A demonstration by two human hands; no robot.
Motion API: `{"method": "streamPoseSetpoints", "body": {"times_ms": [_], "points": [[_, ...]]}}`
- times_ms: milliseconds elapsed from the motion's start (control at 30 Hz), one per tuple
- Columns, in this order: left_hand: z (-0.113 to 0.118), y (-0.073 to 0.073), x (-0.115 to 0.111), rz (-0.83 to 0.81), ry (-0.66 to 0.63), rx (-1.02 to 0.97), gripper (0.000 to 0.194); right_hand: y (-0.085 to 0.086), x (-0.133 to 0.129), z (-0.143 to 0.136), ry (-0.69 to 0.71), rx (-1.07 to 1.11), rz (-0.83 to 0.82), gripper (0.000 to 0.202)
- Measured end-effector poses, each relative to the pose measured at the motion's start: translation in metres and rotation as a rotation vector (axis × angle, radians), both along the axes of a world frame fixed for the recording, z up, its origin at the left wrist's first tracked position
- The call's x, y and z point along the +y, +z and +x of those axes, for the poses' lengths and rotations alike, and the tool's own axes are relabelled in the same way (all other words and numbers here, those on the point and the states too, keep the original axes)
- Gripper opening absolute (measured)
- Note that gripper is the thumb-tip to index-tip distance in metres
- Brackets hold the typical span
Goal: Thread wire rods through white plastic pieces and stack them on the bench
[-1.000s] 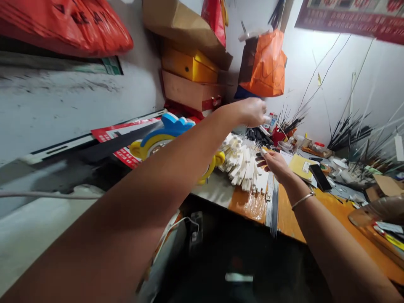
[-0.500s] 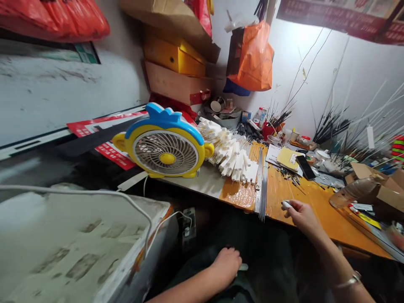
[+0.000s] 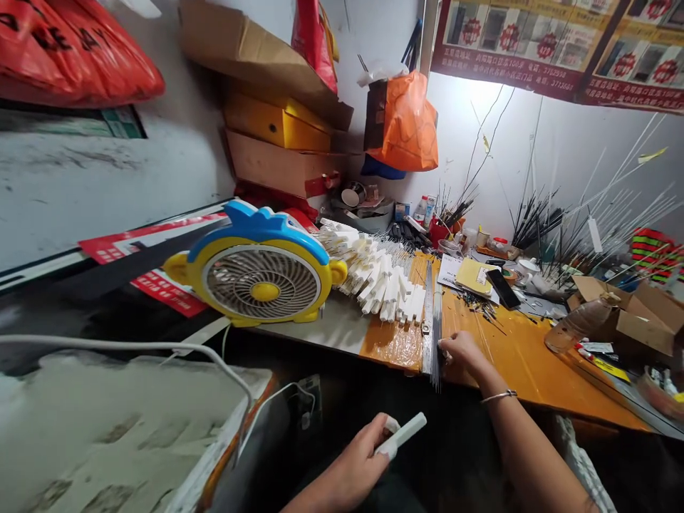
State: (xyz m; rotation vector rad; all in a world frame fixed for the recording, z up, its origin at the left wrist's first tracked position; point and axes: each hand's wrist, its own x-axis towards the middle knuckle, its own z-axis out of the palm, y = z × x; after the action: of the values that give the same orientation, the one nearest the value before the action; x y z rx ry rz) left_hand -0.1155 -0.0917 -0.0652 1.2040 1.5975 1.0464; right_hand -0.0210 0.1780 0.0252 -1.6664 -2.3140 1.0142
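Strip (image 3: 410, 430) juts from the left grip (image 3: 360, 454), pinched; right grip (image 3: 462, 355) meets rods (image 3: 437, 320) at its fingertips, whether pinching I cannot tell. Careless tugging could scatter rods off the desk (image 3: 516, 360).

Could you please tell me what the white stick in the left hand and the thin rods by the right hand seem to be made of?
The white stick in the left hand looks like matte foam or plastic, judging by its even, pale, straight-edged body. The thin rods by the right hand are probably metal: straight, slender, grey, with a dull sheen.
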Motion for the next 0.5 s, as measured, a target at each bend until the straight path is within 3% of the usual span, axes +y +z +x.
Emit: {"method": "streamPoseSetpoints", "body": {"times_ms": [133, 367, 500], "points": [[0.012, 0.000, 0.004, 0.135, 0.060, -0.256, 0.022, 0.006, 0.003, 0.007, -0.018, -0.065, 0.010, 0.021], [0.018, 0.000, 0.002, 0.253, 0.134, -0.151, 0.030, 0.005, 0.002, -0.011, -0.008, -0.055, -0.078, 0.016], [0.020, 0.001, -0.003, 0.249, 0.160, -0.191, 0.038, 0.004, 0.001, -0.001, -0.067, 0.073, -0.224, 0.017]]}}
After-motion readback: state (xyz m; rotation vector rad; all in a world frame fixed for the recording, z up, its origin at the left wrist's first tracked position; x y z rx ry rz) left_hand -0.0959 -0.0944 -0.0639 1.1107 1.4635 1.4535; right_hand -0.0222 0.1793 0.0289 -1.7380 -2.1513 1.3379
